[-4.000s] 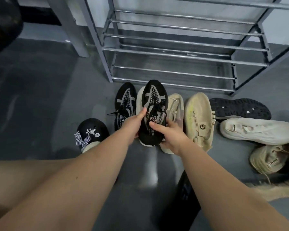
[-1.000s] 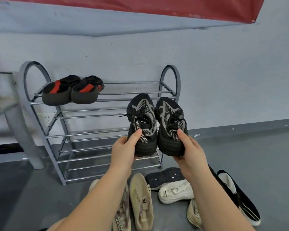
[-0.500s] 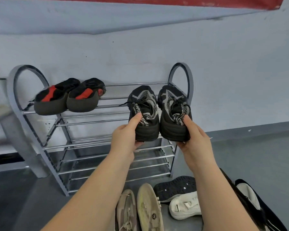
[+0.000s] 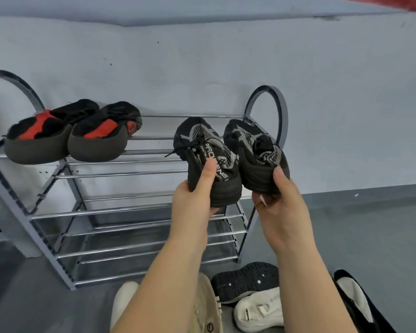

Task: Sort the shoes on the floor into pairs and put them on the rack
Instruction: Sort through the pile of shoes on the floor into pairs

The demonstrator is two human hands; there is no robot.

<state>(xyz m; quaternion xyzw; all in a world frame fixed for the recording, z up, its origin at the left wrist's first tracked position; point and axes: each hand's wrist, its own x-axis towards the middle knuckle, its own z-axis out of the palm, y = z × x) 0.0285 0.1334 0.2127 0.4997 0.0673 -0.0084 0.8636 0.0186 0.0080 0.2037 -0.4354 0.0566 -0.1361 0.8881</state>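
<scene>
Now, in the head view, the left hand (image 4: 192, 200) grips the heel of one black knit sneaker (image 4: 209, 159), thumb pressed on the printed tongue and fingers curled under the sole. The right hand (image 4: 277, 205) grips the heel of the matching black sneaker (image 4: 255, 155) in the same way, thumb on top. Both shoes are held side by side, toes pointing at the right end of the top shelf of the metal rack (image 4: 130, 212); whether their toes touch the bars cannot be told. Half a second ago the pair hung slightly lower and nearer the person; it has moved up and forward toward that shelf. A black-and-red pair (image 4: 67, 138) stays on the left of the top shelf, as before. On the floor near the rack's foot lie a beige shoe (image 4: 209, 308), a dark upturned sole (image 4: 246, 281), a white shoe (image 4: 259, 308) and a black slip-on (image 4: 356, 301), unmoved.
</scene>
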